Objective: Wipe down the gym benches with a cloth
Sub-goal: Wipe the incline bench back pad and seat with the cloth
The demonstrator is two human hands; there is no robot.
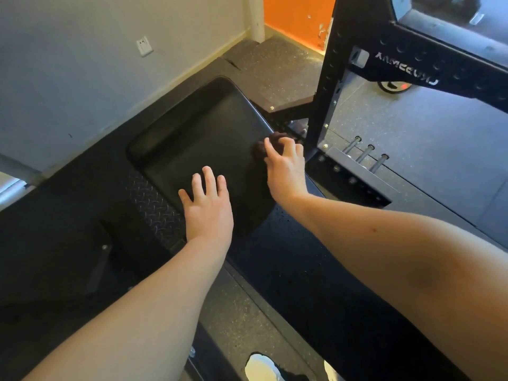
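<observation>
At the centre of the frame, in the head-worn view, we saw a black bench pad running from lower right toward the upper left, its surface dull and dark. Our left hand lay flat on the near end of the pad, fingers straight and spread, holding nothing. Our right hand sat just to the right of it, at the pad's right edge, fingers curled down over a dark cloth bunched beneath them; the cloth touched the pad right at that edge. The two hands were near each other but apart.

To the left of the left hand a patch of diamond-tread plate showed below the pad. In the upper right stood a black rack upright with rows of holes, and three steel pins lay beside its foot. A white wall socket sat at upper left, and white shoes showed at the bottom edge.
</observation>
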